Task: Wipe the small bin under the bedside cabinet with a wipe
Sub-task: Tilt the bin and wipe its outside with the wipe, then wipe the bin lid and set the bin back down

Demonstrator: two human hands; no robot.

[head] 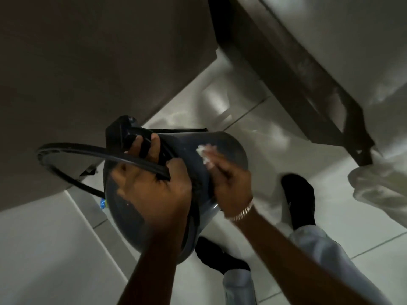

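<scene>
In the head view the small grey bin (222, 148) is lifted off the tiled floor (275, 133) and tipped on its side in front of the brown bedside cabinet (77, 62), probably so its outer wall faces up for wiping. The left hand (152, 186) comes from the near side, fingers curled tight over the rim and the black ring (72, 148) that hangs out to the left, steadying the bin. The right hand (229, 179), wrist bent, fingers pressed together and flat, pins a white wipe (203, 154) against the bin's right wall.
</scene>
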